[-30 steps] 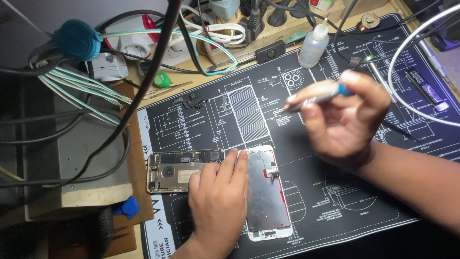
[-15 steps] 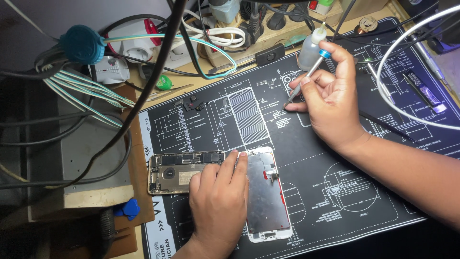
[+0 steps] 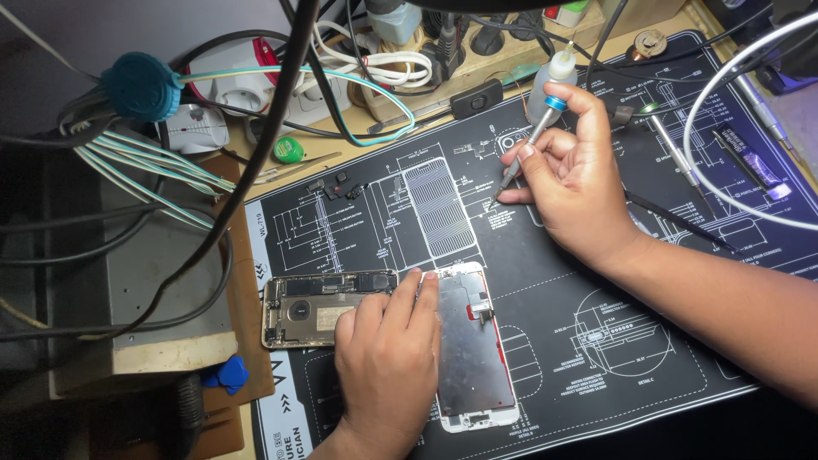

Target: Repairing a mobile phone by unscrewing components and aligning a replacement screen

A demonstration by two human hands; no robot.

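Black repair mat (image 3: pixel 596 341) printed with white diagrams covers the bench. Near its left edge the left hand (image 3: pixel 388 358) presses flat across an opened phone body (image 3: pixel 315 308) and detached screen (image 3: pixel 475 349). Farther right, the right hand (image 3: pixel 575 183) pinches a blue-collared screwdriver (image 3: pixel 530 145), tip on the mat.

A strong light falls from above onto the middle of the scene, so the black work mat (image 3: pixel 596 341) and its white line drawings read crisp and bright. The metal plate of the phone screen (image 3: pixel 473 358) throws back a pale sheen. Both hands are evenly lit, with soft shadows under the right hand (image 3: pixel 579 183) and beside the left hand (image 3: pixel 388 366). The left side and the bottom corners sink into deep shade. A thick dark cable (image 3: pixel 256 153) close to the lens is blurred; the rest is sharp, with slight bending at the edges.
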